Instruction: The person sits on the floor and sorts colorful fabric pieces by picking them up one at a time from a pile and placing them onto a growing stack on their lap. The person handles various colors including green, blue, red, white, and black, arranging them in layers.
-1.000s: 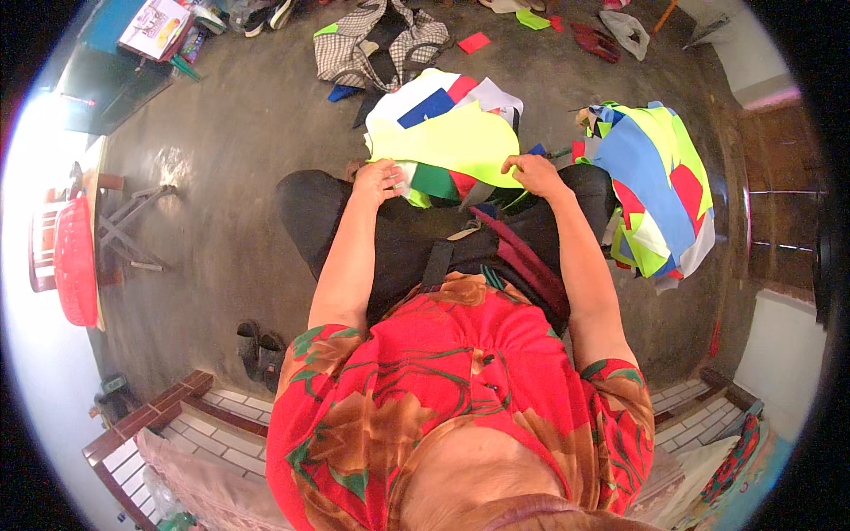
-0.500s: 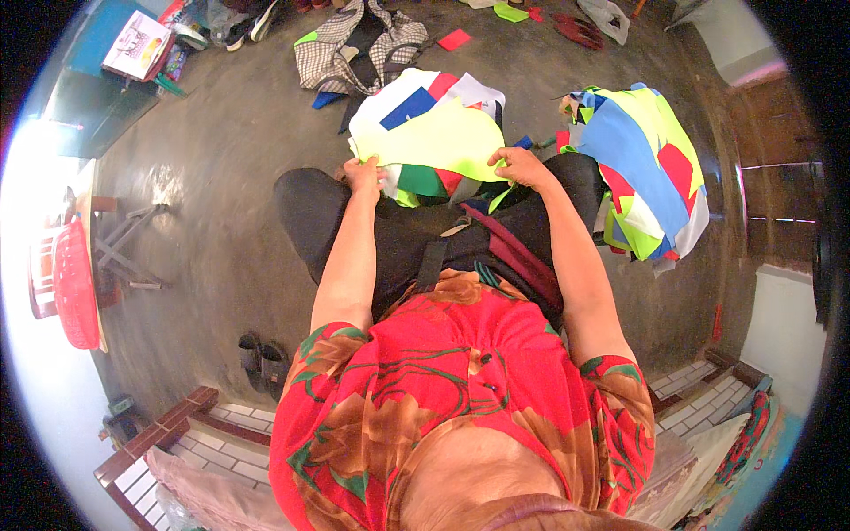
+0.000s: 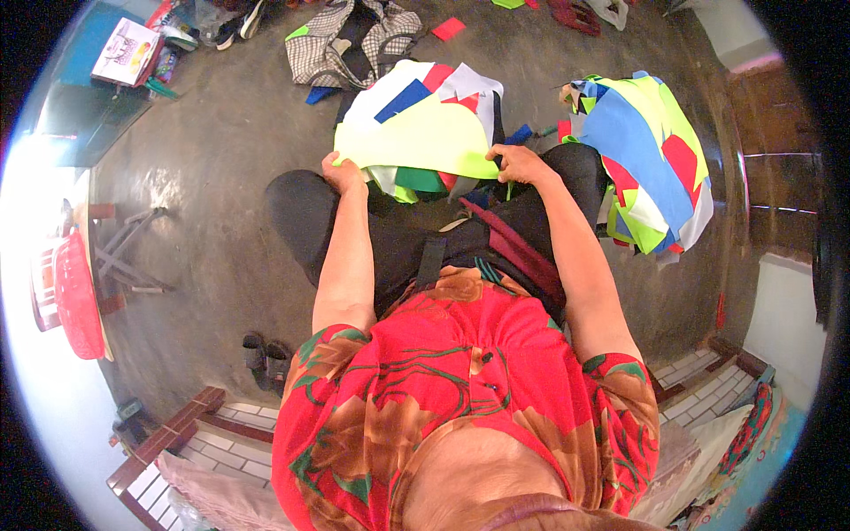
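Note:
A neon-yellow fabric piece (image 3: 421, 137) lies stretched over a pile of cloth scraps (image 3: 381, 87) in front of my knees. My left hand (image 3: 343, 172) pinches its near left corner. At the near right edge, my right hand (image 3: 517, 165) grips the same piece between thumb and fingers. White, red, blue and grey scraps show beyond the yellow piece, and a green one (image 3: 418, 180) peeks out under its near edge. A dark red strip (image 3: 513, 243) lies across my lap.
To the right stands a second heap of colourful scraps (image 3: 642, 164). A checked cloth bag (image 3: 354, 42) lies on the floor ahead, beside a small red scrap (image 3: 449, 29). Dark sandals (image 3: 266, 356) rest at the lower left, and a red plastic chair (image 3: 78, 296) stands farther left.
My left hand has moved left and slightly nearer with its corner, and the yellow piece now lies wider and flatter over the pile. My right hand has shifted slightly.

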`<state>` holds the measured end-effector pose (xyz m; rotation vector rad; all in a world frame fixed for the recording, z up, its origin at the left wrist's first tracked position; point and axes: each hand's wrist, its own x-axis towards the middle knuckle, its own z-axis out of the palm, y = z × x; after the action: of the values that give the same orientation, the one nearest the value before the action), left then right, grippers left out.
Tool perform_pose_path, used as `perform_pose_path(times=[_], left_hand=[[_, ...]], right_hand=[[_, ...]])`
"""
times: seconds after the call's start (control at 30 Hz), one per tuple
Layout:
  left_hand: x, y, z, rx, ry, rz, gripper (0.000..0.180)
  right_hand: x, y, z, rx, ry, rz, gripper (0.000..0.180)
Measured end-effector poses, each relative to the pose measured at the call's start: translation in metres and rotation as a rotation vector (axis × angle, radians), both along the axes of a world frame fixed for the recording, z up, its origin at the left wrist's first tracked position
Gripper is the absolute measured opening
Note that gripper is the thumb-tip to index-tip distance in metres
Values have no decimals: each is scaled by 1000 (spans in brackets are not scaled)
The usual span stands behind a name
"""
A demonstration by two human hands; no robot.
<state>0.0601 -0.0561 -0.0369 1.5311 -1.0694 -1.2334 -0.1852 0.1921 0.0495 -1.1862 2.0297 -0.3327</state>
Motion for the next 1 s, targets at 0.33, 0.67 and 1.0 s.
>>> perform_pose_path(times=[0.33,0.67,1.0], left_hand=[[3,13,38,-156,-613,-200,38],[-35,65,67,-753,-835,-895,54],[-46,77,53,-459,-1031,-1067,63]], right_hand=[[0,1,-2,-140,172,-197,39],[9,-2,1,-98,221,-70,33],[13,-2,4,-155,242,-115,29]])
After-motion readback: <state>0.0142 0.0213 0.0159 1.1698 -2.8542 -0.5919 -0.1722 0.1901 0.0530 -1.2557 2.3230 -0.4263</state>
